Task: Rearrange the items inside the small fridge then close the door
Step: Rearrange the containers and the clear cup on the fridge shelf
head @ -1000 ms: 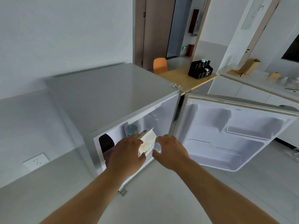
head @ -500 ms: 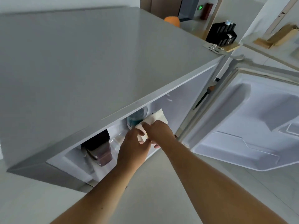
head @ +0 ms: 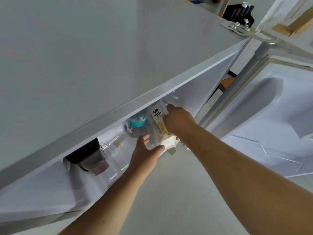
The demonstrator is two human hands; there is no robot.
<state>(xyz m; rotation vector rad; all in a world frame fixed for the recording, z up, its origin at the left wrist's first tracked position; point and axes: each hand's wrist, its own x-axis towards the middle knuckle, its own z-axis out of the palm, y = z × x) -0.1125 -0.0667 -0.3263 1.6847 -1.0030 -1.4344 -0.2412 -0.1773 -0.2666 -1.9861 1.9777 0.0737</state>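
Past the top of my view a black organizer [head: 238, 10] stands on a wooden desk [head: 227, 83], whose edge shows again lower down through the hinge gap. Light wooden pieces [head: 294, 25] lie at the upper right corner, and pale grey floor [head: 177, 192] spreads beneath me.

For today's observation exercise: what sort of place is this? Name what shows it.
Probably an office pantry or shared kitchenette: a small grey fridge with its white-lined door open, a black desk organiser on a wooden table behind.
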